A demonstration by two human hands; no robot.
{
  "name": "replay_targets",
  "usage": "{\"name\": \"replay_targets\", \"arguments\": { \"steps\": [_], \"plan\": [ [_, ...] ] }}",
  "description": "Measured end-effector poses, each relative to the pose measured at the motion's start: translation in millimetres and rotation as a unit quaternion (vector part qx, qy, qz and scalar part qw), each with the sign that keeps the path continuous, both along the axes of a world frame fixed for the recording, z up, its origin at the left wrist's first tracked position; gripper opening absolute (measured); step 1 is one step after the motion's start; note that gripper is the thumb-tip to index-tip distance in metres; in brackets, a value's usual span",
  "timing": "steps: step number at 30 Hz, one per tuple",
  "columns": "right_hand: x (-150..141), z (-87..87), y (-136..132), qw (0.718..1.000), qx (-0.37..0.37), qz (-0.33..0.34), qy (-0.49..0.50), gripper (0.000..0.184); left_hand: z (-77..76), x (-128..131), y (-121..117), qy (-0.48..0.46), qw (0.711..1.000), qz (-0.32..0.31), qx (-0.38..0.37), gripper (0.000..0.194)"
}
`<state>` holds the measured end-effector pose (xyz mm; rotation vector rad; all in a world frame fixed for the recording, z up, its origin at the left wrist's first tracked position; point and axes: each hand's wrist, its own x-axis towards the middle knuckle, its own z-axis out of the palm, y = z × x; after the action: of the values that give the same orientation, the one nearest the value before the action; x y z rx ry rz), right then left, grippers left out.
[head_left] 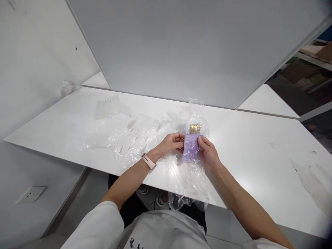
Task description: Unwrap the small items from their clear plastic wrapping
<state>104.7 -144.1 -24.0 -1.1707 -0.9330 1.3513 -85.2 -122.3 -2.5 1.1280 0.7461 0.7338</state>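
Note:
A small purple packet (191, 147) is held upright between my two hands, above the white table. My left hand (173, 143), with a pink band on its wrist, has its fingers closed at the packet's left edge. My right hand (208, 150) pinches the right edge, thumb on the front. Just behind the packet's top is a small gold packet (195, 129). Clear plastic wrap (188, 176) lies around both packets and hangs over the table's front edge. Fingers behind the purple packet are hidden.
Crumpled clear plastic bags (137, 133) spread over the table (246, 152) on the left. A clear bundle (69, 88) sits at the far left corner by the wall. A tall grey panel (171, 52) stands along the back edge. Shelves (311, 72) show at the right.

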Motion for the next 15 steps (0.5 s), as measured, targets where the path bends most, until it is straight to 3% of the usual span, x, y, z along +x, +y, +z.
{"name": "replay_targets", "arguments": {
  "steps": [5,9,12,15],
  "plan": [
    [-8,-0.9,-2,0.997,0.027,-0.038,-0.063,0.054,-5.2,8,-7,0.009,1.000,0.007,0.024,0.051],
    [-15,4.6,-10,0.984,0.078,-0.037,-0.158,0.043,-6.1,13,-9,-0.003,1.000,0.005,-0.018,0.048],
    [-13,7.2,-11,0.992,-0.002,0.022,-0.124,0.056,-5.4,11,-8,0.005,0.998,0.045,-0.036,0.049],
    [-8,9.8,-8,0.992,-0.071,0.090,-0.045,0.068,-3.6,6,-6,0.080,0.989,0.120,0.008,0.050]
  ]
}}
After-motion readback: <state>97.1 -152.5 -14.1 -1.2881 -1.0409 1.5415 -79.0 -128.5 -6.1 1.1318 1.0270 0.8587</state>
